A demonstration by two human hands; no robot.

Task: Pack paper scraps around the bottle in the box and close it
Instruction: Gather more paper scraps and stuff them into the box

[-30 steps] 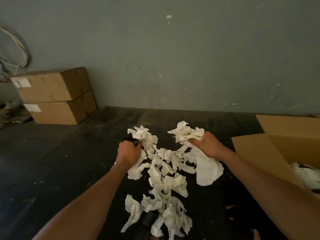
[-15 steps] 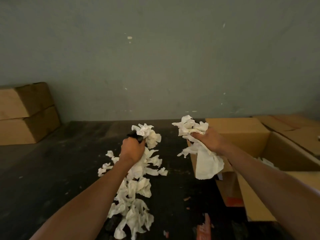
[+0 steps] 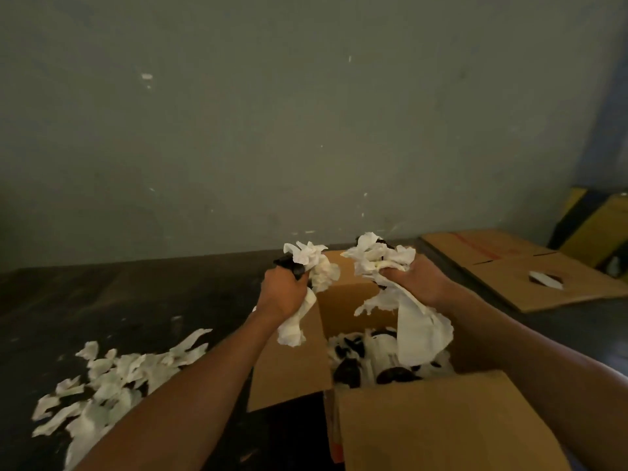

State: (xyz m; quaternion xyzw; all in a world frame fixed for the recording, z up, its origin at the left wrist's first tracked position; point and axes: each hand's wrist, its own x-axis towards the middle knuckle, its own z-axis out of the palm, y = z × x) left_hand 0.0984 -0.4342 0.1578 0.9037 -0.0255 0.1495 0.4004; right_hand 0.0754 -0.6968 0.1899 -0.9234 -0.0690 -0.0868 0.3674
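White paper scraps fill both fists: the left hand (image 3: 283, 294) grips a crumpled bunch (image 3: 314, 263) over the left flap of the open cardboard box (image 3: 438, 423), and the right hand (image 3: 416, 282) clutches a larger wad (image 3: 384, 258) with a long strip trailing down into the box. Below and between the hands the bottle (image 3: 384, 355) lies among scraps already inside, partly hidden. Best to lower both bunches and tuck them down the bottle's sides rather than on top. More scraps (image 3: 112, 379) lie on the dark table (image 3: 119, 300), well left.
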